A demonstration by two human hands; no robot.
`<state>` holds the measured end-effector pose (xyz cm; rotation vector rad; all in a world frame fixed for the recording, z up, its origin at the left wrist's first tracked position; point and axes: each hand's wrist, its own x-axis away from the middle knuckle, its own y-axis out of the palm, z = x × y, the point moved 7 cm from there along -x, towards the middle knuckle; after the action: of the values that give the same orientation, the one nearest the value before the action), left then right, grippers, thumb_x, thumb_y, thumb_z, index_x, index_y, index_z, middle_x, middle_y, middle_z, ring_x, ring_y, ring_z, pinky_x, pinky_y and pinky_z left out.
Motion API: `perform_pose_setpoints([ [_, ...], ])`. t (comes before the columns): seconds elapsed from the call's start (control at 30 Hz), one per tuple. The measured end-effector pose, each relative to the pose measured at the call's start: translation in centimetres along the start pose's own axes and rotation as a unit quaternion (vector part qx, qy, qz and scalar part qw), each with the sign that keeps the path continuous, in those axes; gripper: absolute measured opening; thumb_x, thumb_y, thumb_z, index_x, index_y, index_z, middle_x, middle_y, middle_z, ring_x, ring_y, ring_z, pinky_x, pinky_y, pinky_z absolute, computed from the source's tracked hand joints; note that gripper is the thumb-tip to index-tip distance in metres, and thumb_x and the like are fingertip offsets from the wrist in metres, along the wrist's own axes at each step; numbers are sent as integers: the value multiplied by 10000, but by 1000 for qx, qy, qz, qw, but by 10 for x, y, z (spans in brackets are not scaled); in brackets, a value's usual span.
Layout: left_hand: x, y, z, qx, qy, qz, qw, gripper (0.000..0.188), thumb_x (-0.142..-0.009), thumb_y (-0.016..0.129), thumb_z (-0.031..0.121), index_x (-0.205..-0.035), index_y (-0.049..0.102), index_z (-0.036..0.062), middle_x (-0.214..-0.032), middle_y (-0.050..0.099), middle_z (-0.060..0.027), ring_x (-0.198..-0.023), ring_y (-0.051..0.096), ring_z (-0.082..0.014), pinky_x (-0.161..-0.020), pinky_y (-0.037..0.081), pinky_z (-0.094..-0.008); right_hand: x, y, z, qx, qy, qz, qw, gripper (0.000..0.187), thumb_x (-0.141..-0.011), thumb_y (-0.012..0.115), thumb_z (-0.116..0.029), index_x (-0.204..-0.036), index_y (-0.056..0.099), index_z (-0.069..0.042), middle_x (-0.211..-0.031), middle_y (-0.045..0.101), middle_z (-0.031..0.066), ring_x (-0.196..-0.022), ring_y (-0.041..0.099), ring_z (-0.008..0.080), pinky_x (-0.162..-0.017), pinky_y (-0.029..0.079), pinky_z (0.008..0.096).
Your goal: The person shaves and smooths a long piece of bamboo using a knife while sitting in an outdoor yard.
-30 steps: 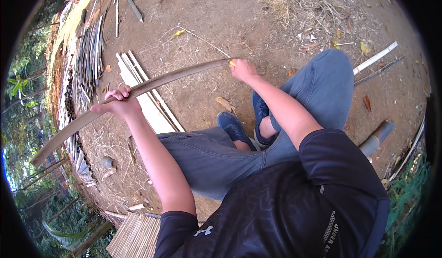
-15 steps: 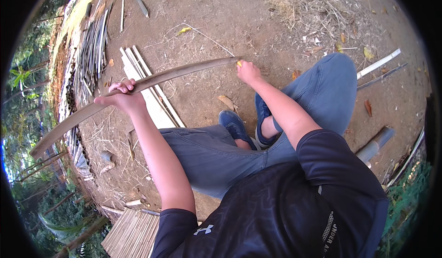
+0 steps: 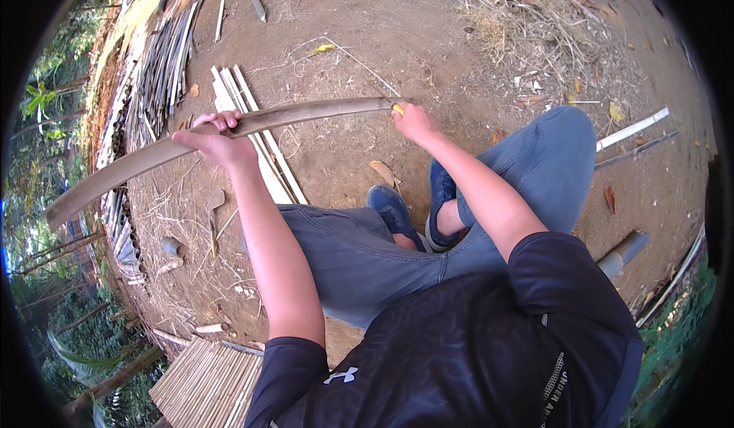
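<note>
A long, curved strip of split bamboo (image 3: 306, 112) spans the view from the far left toward the middle, raised above the ground. My left hand (image 3: 220, 142) grips it near its middle, thumb on the near side and fingers over the far edge. By the strip's right end, my right hand (image 3: 417, 124) is closed around a small yellow-handled tool (image 3: 397, 109). Most of that tool is hidden in the fist, so its kind is unclear. Its tip meets the strip close to that end.
Pale split bamboo slats (image 3: 269, 164) lie beyond my left arm, near a heap of thin strips (image 3: 166, 65). A flat-bladed tool (image 3: 215, 205) and a bamboo stub (image 3: 171, 245) lie at left. A slatted bamboo panel (image 3: 205, 378) sits lower left, a bamboo tube (image 3: 625, 254) at right.
The view has shifted slightly, so the ground things sit a little lower or to the side. Both hands keep their hold, and the strip's left end hangs lower in the picture.
</note>
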<state>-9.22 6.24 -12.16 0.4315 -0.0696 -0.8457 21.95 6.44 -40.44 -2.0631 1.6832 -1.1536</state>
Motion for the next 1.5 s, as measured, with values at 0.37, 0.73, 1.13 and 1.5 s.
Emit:
perform_pose_setpoints([
  [0.37,15,11,0,36,-44,-96,994,860,-754,190,910,-683,494,108,-452,296,-1,-397,379,-170,-505,411,-352,88,-53,-149,-107,-155,-66,980,373,-1015,408,-301,-1004,663,-28,-874,673,265,-845,665,425,-785,506,522],
  [0.73,5,11,-7,49,-57,-156,985,897,-697,243,941,-586,507,90,-422,330,-11,-381,398,-196,-485,423,-371,112,-65,-149,-84,-186,-43,978,394,-1030,412,-289,-986,670,5,-782,680,241,-742,684,399,-706,535,505],
  [1.13,23,17,-7,38,-71,-161,984,881,-696,262,935,-602,484,88,-455,304,-3,-427,393,-185,-541,421,-363,101,-42,-89,-65,-102,26,992,370,-1009,443,-323,-1020,673,-33,-855,692,241,-842,678,425,-765,528,525],
  [1.5,18,12,-4,34,-55,-137,989,882,-709,253,930,-590,496,91,-449,290,6,-419,368,-171,-524,401,-346,66,-42,-77,-23,-103,6,994,366,-999,463,-348,-1017,673,-49,-851,682,244,-845,666,437,-760,527,530],
])
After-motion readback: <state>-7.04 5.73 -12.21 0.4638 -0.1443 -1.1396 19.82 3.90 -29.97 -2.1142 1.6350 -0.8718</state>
